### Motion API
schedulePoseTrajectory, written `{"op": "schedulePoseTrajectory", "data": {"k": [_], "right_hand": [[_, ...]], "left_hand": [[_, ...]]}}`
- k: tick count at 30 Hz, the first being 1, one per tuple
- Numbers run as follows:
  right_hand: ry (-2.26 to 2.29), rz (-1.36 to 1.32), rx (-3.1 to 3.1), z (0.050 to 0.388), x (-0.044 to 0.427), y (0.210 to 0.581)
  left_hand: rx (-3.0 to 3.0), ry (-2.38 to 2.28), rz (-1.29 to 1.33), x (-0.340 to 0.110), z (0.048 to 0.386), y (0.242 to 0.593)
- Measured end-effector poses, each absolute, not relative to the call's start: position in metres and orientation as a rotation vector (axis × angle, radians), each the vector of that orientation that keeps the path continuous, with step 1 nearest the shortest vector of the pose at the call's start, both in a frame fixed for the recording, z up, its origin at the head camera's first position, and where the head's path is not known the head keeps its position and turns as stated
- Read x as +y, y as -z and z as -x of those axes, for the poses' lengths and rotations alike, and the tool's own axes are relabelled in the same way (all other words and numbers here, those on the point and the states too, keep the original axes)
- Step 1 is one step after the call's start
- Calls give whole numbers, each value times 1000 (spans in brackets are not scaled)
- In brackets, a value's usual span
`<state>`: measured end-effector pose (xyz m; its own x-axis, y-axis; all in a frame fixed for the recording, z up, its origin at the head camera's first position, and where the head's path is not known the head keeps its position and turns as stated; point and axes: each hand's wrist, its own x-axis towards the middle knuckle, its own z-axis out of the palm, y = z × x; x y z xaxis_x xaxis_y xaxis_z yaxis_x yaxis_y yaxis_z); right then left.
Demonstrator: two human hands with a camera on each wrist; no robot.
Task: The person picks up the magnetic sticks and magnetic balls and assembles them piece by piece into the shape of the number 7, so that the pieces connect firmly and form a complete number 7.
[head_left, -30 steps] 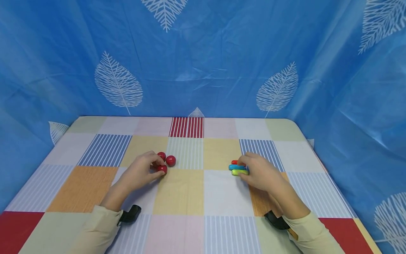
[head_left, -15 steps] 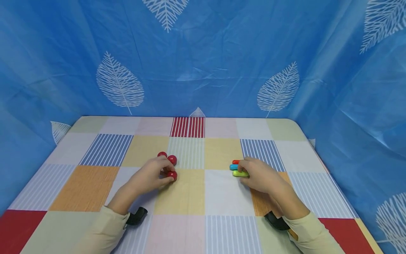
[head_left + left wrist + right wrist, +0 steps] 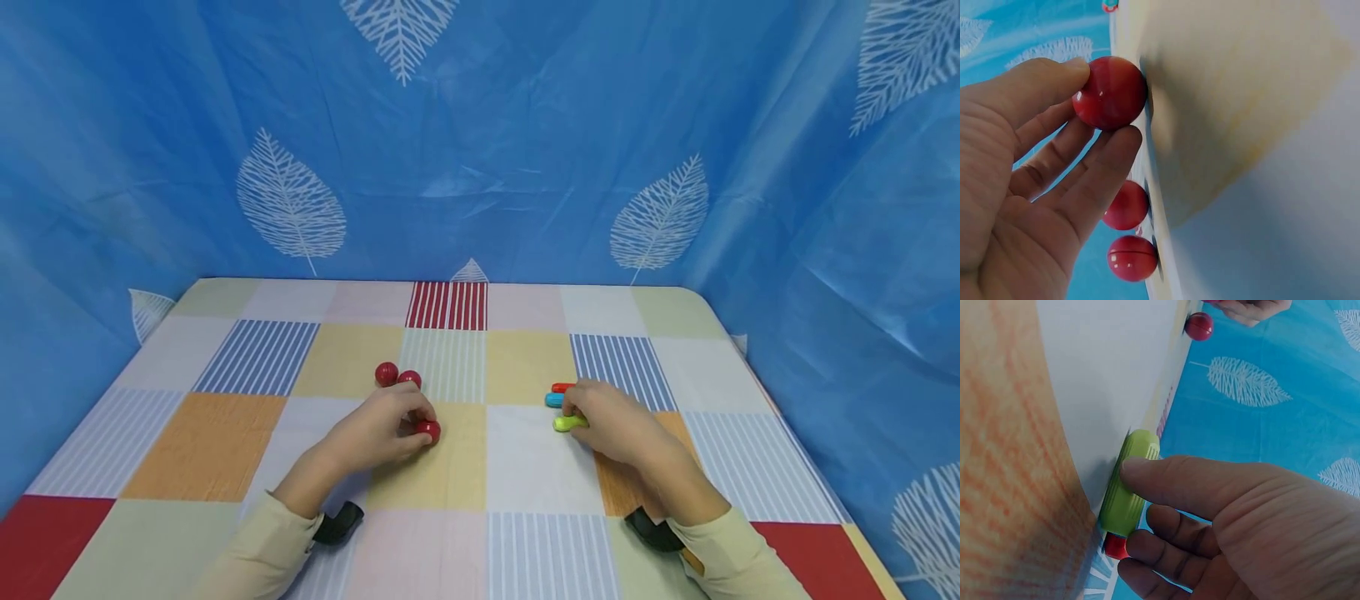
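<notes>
Between thumb and fingertips, my left hand (image 3: 375, 429) pinches a glossy red ball (image 3: 1110, 94) at the tablecloth's surface. Two more red balls lie just beyond it: one ball (image 3: 386, 373) in full sight, the other ball (image 3: 409, 377) partly covered by the fingers in the head view. My right hand (image 3: 618, 423) pinches a short lime-green ribbed stick (image 3: 1127, 494) with rounded ends, lying low at the cloth. Behind it are a blue stick (image 3: 554, 400) and a red stick (image 3: 563, 387), their right ends hidden by the hand.
A patchwork-patterned cloth (image 3: 427, 542) covers the table. Blue sheeting (image 3: 480, 150) with white leaf prints stands along the back and both sides. A black wrist strap piece (image 3: 339, 523) sits by the left cuff, another black piece (image 3: 654, 530) by the right.
My left hand has drawn its red ball right and nearer to me, away from the other two. The green stick in my right hand has moved slightly nearer, leaving a gap from the blue one.
</notes>
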<state>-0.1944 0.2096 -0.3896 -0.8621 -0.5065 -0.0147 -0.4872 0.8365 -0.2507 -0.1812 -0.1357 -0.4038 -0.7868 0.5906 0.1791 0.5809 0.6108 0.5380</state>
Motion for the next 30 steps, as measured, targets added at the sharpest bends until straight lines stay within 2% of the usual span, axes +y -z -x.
{"op": "schedulePoseTrajectory", "data": {"k": [14,30], "right_hand": [[382,735,2820,188,203,388],[469,1054,2790,187,194,389]], "left_hand": [[2792,-930,-1107,-128,173,410],[2778,-935,-1070,-130,176,404]]}}
